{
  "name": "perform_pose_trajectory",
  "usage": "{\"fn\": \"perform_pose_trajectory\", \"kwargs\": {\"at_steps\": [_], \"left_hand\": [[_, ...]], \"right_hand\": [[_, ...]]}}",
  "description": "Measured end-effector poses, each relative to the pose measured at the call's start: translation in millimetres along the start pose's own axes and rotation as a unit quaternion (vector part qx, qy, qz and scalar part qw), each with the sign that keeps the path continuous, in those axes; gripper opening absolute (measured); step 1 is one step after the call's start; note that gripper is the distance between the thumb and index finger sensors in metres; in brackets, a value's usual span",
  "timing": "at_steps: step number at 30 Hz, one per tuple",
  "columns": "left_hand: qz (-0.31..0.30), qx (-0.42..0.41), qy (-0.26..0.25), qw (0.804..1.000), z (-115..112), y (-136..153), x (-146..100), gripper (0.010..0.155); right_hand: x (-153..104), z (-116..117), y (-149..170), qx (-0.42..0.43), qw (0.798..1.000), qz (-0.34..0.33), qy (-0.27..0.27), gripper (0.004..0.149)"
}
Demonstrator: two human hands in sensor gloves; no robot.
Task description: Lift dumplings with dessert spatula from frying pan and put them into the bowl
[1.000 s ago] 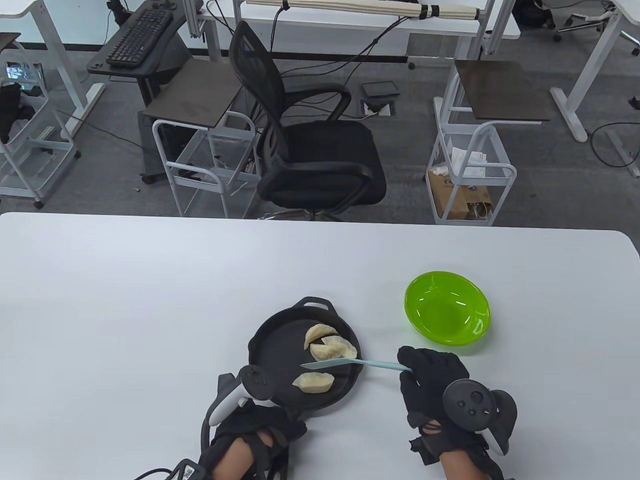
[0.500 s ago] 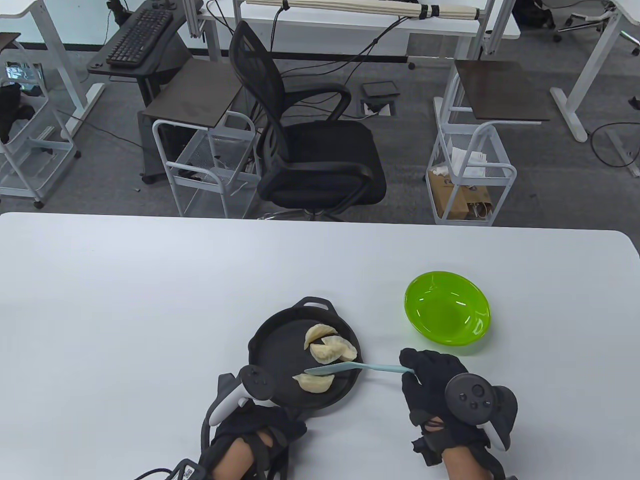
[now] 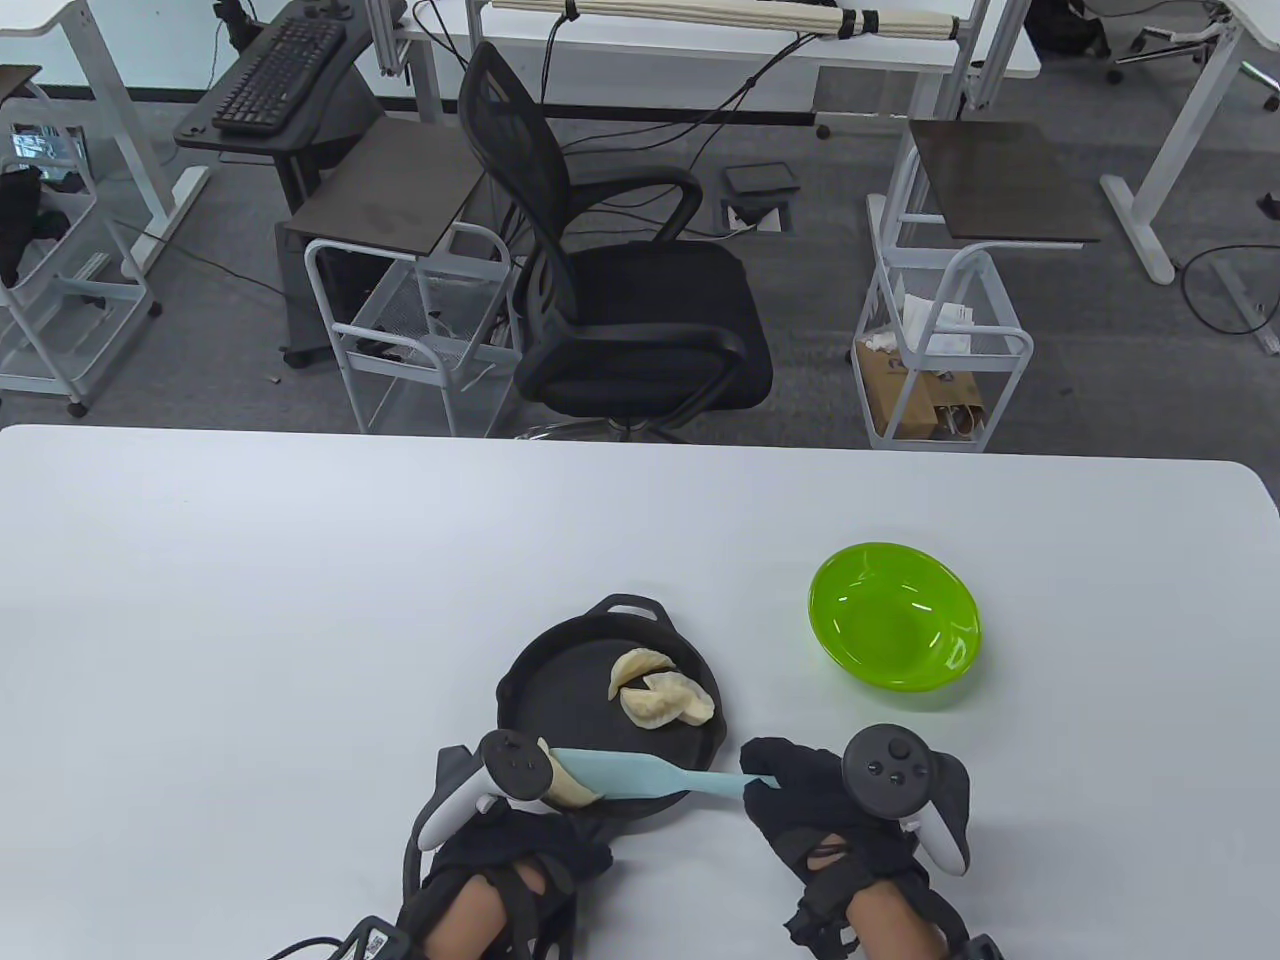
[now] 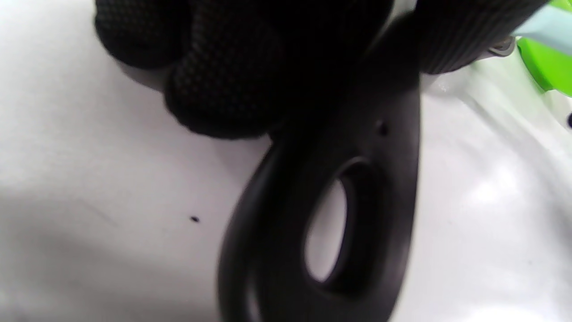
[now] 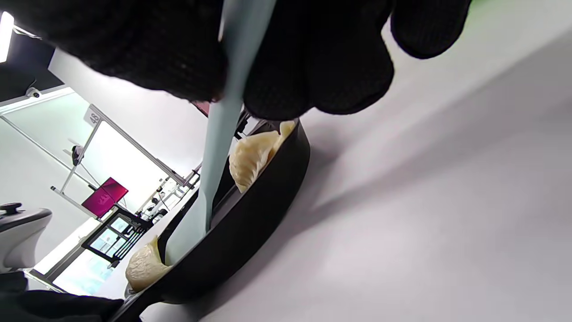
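a black frying pan (image 3: pixel 560 690) sat near the front edge of the white table (image 3: pixel 300 600), a little right of the middle, with a green bowl (image 3: pixel 893 628) well apart from it toward the right edge. the bowl held nothing.

a second earlier the light blue dessert spatula (image 3: pixel 640 775) hovered across the middle of the pan, just beside a lone dumpling. since then the right hand (image 3: pixel 820 810) had drawn back toward the front edge and swung the blade down to the pan's near rim. the blade now lay against that dumpling (image 3: pixel 572 790), which had been pushed to the near rim beside the left hand's tracker. whether the blade was under it or only beside it could not be told. this looked like the start of the first scoop, with every transfer still to come.

the right hand's fingers pinched the spatula's thin handle. the left hand (image 3: pixel 500 860) curled around the pan's handle, steadying it.

counted: four dumplings, all in the pan, three clustered (image 3: pixel 662 690) at its far right side and one at the near rim; one spatula, one pan, one bowl.
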State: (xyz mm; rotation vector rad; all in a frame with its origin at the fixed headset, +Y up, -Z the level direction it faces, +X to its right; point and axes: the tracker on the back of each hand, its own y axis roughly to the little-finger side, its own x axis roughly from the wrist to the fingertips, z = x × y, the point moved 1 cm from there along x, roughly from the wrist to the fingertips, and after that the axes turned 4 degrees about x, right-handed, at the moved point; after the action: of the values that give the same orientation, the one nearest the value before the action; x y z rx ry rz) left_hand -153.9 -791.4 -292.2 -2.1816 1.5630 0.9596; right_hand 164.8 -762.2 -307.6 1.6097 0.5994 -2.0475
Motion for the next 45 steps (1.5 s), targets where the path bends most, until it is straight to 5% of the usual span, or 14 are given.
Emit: {"fn": "perform_pose_trajectory", "kwargs": {"at_steps": [15,45], "left_hand": [[-0.001,-0.003,0.005,1.000,0,0,0,0.064],[-0.003,-0.007,0.009,1.000,0,1,0,0.064]], "right_hand": [[9,22,26,0.075,0.993,0.083,-0.037,0.048],[10,27,31,0.158,0.978,0.104,-0.087,0.049]]}}
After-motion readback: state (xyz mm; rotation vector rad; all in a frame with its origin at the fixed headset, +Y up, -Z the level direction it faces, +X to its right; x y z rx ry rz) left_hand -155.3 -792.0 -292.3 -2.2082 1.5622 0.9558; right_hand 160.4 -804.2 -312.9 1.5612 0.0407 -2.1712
